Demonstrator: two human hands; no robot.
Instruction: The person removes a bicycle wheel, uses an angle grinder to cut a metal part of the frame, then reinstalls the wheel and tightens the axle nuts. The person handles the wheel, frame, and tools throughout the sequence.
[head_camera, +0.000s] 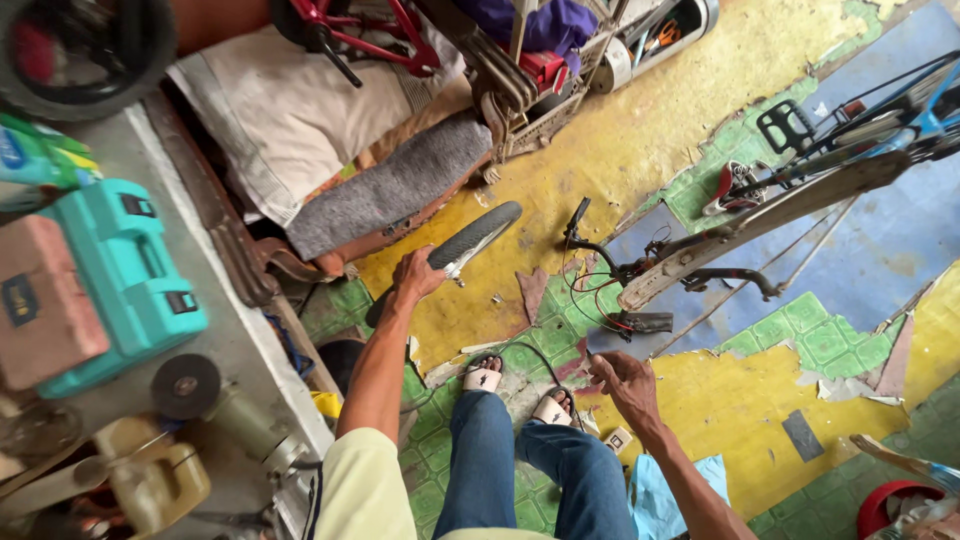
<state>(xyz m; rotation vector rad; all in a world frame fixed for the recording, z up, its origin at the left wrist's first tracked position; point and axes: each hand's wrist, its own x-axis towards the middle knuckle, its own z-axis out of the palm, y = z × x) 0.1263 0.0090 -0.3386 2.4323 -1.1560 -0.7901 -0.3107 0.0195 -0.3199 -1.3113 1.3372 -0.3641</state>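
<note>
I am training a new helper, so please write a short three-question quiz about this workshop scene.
1. True or false: the left hand grips the small black rubber bicycle wheel.
2. Which hand is empty?
3. The overturned bicycle frame with black handlebar lies: A) on the grey workbench B) on the floor of peeling yellow and green covering C) on the turquoise plastic tool case.

Key:
1. True.
2. The right hand: its fingers hang loosely open.
3. B.
</note>
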